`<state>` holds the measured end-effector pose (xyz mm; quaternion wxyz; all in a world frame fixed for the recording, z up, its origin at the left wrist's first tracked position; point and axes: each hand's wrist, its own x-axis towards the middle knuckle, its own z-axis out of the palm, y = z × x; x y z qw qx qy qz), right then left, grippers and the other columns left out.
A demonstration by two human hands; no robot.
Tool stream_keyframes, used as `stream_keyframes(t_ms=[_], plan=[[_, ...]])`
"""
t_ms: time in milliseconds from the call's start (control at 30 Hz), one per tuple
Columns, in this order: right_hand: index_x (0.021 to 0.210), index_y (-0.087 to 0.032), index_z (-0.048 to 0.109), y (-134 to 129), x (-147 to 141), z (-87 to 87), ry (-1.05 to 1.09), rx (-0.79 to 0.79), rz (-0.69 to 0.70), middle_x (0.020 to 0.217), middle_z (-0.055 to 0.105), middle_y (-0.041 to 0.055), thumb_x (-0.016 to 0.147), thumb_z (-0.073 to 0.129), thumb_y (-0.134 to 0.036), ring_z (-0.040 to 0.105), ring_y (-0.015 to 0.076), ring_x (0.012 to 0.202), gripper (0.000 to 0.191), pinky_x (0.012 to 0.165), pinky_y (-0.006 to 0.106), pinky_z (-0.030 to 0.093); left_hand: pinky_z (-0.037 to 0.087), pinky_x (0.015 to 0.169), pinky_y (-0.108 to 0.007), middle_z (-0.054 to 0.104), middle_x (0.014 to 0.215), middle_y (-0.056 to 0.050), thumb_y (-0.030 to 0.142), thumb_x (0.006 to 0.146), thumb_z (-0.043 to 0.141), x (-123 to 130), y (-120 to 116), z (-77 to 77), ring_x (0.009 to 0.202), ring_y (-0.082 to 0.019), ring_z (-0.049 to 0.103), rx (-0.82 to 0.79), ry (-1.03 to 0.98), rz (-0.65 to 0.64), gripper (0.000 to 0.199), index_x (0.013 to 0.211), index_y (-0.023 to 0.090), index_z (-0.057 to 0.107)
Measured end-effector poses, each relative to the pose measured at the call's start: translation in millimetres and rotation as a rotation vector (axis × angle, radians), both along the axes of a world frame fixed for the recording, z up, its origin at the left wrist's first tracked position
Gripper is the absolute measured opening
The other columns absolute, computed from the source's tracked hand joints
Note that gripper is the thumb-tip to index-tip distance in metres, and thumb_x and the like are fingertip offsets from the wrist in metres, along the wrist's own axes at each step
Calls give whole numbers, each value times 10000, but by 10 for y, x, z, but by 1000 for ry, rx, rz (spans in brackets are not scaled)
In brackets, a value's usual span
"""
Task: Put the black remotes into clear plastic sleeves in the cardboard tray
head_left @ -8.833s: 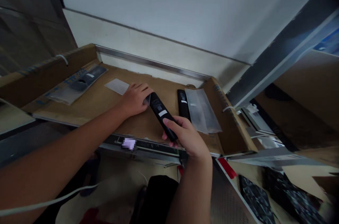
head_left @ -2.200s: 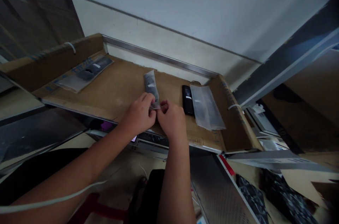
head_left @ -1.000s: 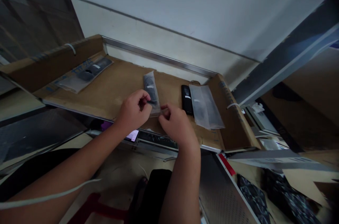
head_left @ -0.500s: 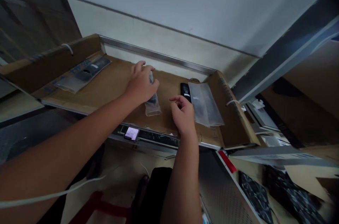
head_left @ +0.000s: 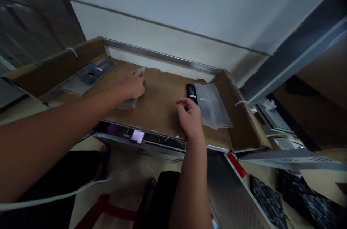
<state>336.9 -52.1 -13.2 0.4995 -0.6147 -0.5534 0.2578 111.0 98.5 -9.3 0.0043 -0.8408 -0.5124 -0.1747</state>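
Head view: left hand, fingers bunched, covers a narrow frosted-plastic sleeve, lifting likely needing a pinch; right hand curls loosely.

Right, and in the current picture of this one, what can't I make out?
All in the head view:
- Middle of the clear bag: hidden by the left hand.
- Lower end of the black device: behind the right hand; whether they touch can't be told.
- Text on its white label: too small.
- Lit screen at the front edge: pixelated.
- Rest of the red plastic frame: cut off by the bottom edge.
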Motion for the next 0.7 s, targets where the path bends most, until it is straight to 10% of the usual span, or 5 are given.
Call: stream_keyframes(t_ms=[267, 500, 600, 700], plan=[[869, -185, 664, 16, -7, 3, -18, 21, -13, 646, 536, -33, 798, 544, -299, 450, 130, 586, 180, 546, 250, 296, 334, 1153, -334, 649, 1290, -9, 124, 765, 573, -924, 236, 93, 1209, -99, 512, 111, 29, -196, 378, 1134, 111, 654], [862, -190, 661, 32, 1, 0, -15, 28, 1, 685, 580, -16, 823, 560, -305, 485, 135, 612, 158, 580, 258, 334, 507, 890, -266, 704, 1050, 13, 155, 907, 473, -388, -1278, 546, 971, -107, 629, 76, -255, -508, 261, 1067, 216, 669], [854, -192, 661, 37, 2, -7, -30, 30, -3, 669, 568, -21, 836, 568, -312, 490, 136, 614, 153, 588, 262, 341, 506, 632, -236, 691, 763, 41, 102, 877, 523, -452, -2091, 259, 659, -105, 629, -55, -508, -505, 233, 997, 254, 652], [857, -196, 663, 41, 0, -15, -36, 23, -7, 660, 556, -27, 841, 577, -319, 489, 135, 612, 152, 586, 262, 338, 510, 608, -235, 709, 727, 47, 116, 871, 508, -645, -2470, -423, 602, -111, 641, -149, -632, -223, 209, 917, 262, 651]])
